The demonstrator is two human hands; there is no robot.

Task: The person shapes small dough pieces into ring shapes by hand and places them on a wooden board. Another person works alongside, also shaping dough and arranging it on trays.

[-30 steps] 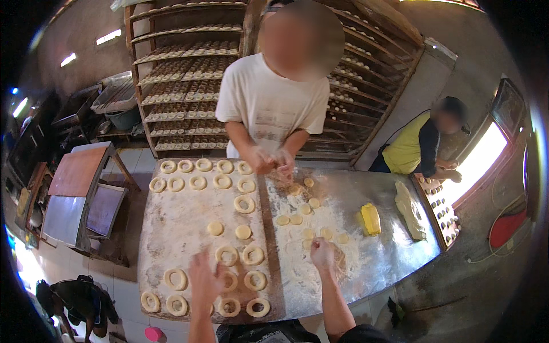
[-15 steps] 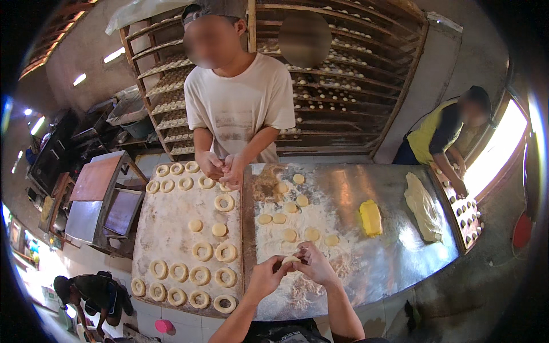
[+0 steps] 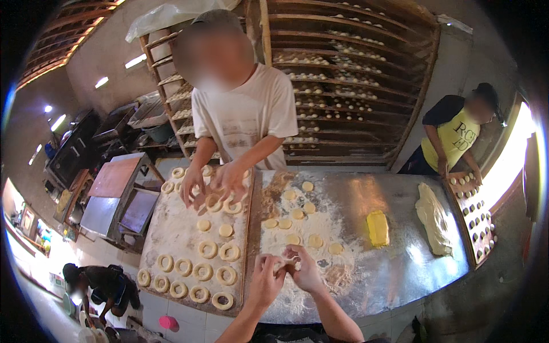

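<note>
Both my hands are raised over the near edge of the floured metal table. My left hand (image 3: pixel 267 278) and my right hand (image 3: pixel 306 271) are closed on a pale piece of dough (image 3: pixel 288 264), pinched between their fingertips and partly hidden by them. Beyond them, several flat dough rounds (image 3: pixel 315 240) lie in the flour. To the left, a floured board (image 3: pixel 177 234) carries several dough rings (image 3: pixel 207 248) and two dough rounds without holes (image 3: pixel 226 230). Across from me, a co-worker's hands (image 3: pixel 229 180) are over the rings at the far end of that board.
A yellow block (image 3: pixel 378 228) and a long pale dough slab (image 3: pixel 433 220) lie on the right side of the metal table (image 3: pixel 354 197). Another person (image 3: pixel 457 134) stands by a tray of dough pieces (image 3: pixel 476 220). Loaded racks (image 3: pixel 343 74) rise behind; someone bends down (image 3: pixel 103 286) at lower left.
The co-worker opposite has lowered both hands onto the far rings and spread their fingers. The person at right has straightened up. My hands still hold the dough, its shape now more covered by my fingers.
</note>
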